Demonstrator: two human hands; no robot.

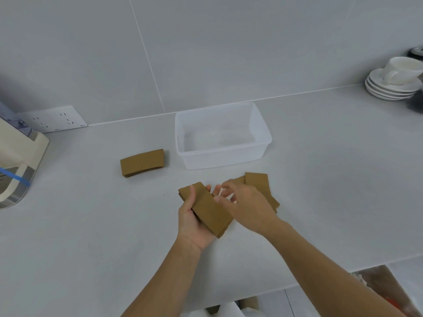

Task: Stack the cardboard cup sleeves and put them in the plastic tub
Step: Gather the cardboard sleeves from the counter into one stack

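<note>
My left hand (pixel 192 227) grips a stack of flat brown cardboard sleeves (pixel 209 210), thumb across its top, just above the counter. My right hand (pixel 246 207) hovers beside the stack's right edge with fingers spread and nothing held, partly covering a loose pile of sleeves (pixel 258 183) on the counter behind it. A further small stack of sleeves (pixel 143 162) lies to the left. The clear plastic tub (pixel 263 143) stands empty behind them near the wall.
White saucers (pixel 389 90) carrying a cup (pixel 400 69) sit at the far right. A cream appliance (pixel 18 156) stands at the left edge below a wall socket (pixel 55 118). The counter's front edge runs along the lower right.
</note>
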